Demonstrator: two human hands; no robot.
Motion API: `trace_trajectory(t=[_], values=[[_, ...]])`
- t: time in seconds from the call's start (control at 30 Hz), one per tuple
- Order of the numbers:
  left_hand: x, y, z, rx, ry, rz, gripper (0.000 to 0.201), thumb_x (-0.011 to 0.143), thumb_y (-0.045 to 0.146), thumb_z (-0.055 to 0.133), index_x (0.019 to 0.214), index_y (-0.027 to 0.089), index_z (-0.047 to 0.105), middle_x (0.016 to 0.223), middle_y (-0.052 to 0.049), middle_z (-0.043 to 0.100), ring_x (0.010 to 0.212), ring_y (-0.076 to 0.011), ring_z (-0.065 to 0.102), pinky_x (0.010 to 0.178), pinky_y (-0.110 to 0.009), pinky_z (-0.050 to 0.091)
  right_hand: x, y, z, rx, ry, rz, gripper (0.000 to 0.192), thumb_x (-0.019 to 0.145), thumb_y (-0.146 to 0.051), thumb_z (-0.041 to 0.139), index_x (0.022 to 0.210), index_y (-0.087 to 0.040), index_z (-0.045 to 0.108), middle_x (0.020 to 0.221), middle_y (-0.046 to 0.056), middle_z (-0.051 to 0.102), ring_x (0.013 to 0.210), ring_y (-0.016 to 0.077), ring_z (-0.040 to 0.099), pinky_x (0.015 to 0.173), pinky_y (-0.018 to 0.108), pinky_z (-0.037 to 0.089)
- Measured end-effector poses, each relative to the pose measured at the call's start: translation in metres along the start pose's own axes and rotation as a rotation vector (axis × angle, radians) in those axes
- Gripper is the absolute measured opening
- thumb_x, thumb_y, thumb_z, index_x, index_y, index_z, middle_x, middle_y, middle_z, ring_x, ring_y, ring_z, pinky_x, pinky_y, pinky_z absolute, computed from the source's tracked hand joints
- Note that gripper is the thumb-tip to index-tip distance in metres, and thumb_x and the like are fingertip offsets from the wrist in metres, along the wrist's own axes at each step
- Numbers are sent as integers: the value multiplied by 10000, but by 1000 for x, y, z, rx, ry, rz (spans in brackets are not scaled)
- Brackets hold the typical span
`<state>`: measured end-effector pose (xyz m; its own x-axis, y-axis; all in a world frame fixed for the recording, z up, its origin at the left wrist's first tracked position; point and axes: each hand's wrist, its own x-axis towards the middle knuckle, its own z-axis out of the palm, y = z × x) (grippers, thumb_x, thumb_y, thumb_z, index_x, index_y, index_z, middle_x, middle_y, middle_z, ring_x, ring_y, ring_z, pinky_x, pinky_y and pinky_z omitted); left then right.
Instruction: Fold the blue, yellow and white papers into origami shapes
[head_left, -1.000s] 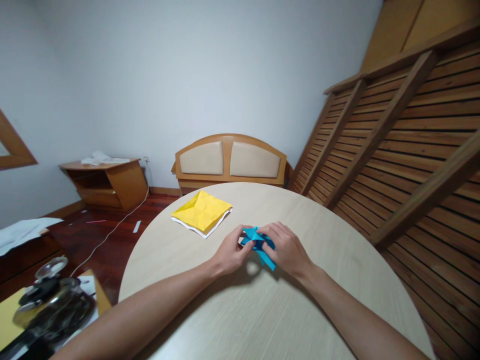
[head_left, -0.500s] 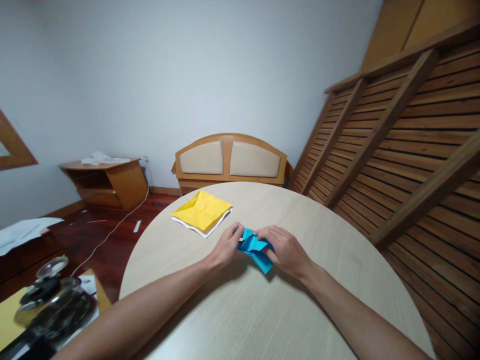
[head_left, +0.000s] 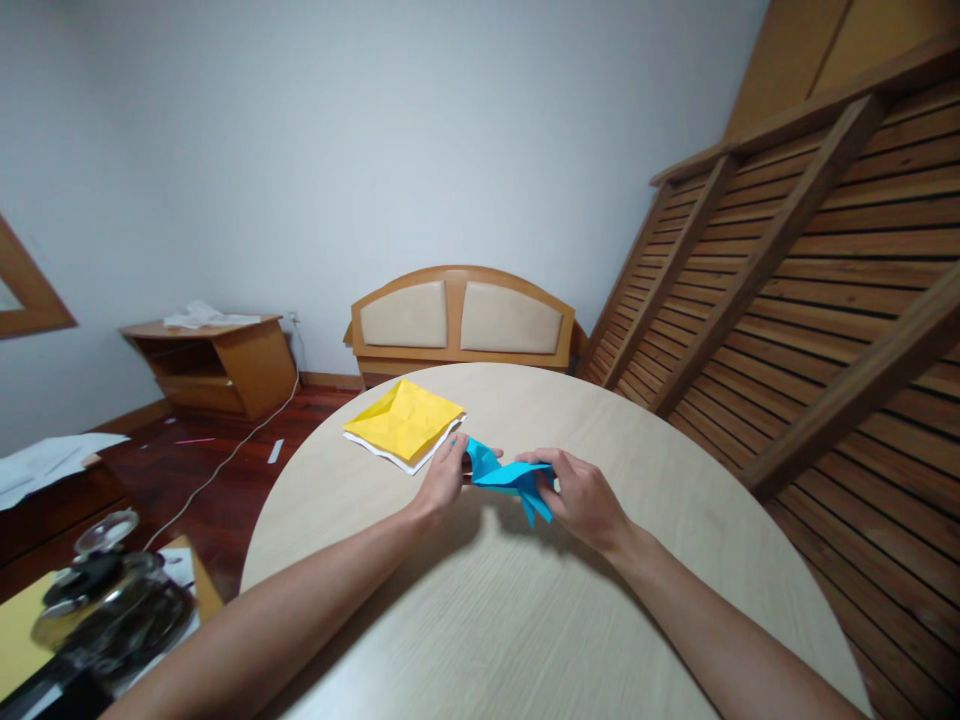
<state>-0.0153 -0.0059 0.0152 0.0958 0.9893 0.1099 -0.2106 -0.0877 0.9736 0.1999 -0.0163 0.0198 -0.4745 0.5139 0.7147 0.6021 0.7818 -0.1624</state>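
Blue paper point(head_left: 504, 474) between two hands
Left hand point(head_left: 444, 478) and right hand point(head_left: 583, 497) pinch its ends; it stretches left to right.

Blue paper point(head_left: 510, 475): thin, matt, sharply creased.
Yellow paper point(head_left: 405, 420): matt sheet with soft fold lines, lying on a white sheet.
Table point(head_left: 480, 620): pale wood-grain top, smooth, low sheen.
Slatted frame point(head_left: 810, 270): brown wood, smooth, slight gloss.
Headboard point(head_left: 461, 320): varnished wood with beige padded panels.
Floor point(head_left: 217, 470): dark red wood, glossy.
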Motion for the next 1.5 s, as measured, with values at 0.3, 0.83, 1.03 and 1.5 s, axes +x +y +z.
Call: trace_trajectory(t=[0.3,0.83,1.03,1.5], values=[[-10,7,6,160,-117,99,553,834,748,499,848,195,499,878,-73,699,816,-226,660,755,-364,513,-1,-9,2,10,-71,-123,664,863,-196,641,1456,-211,343,1070,84,754,817,203,738,725,317,581],[-9,-7,1,71,-385,169,686,759,351,734,1366,242,435,1284,-123,564,1175,-286,549,956,-405,463,10,-20,-3,137,-46,228,153,784,-129,536,882,-222,607,814,5,687,722,181,639,685,289,497],[-2,-7,-2,57,-205,170,491,708,290,625,1189,202,576,1184,-71,636,1064,-242,570,890,-341,474,13,-16,-3,281,89,417,71,777,-177,516,792,-205,578,696,-13,619,625,160,560,597,267,450],[4,-7,1,47,-57,68,492,738,609,683,884,140,658,836,-51,673,749,-191,584,681,-289,467,7,13,2,64,393,386,436,868,-293,618,1274,-190,497,1207,153,616,1094,299,597,923,481,499]])
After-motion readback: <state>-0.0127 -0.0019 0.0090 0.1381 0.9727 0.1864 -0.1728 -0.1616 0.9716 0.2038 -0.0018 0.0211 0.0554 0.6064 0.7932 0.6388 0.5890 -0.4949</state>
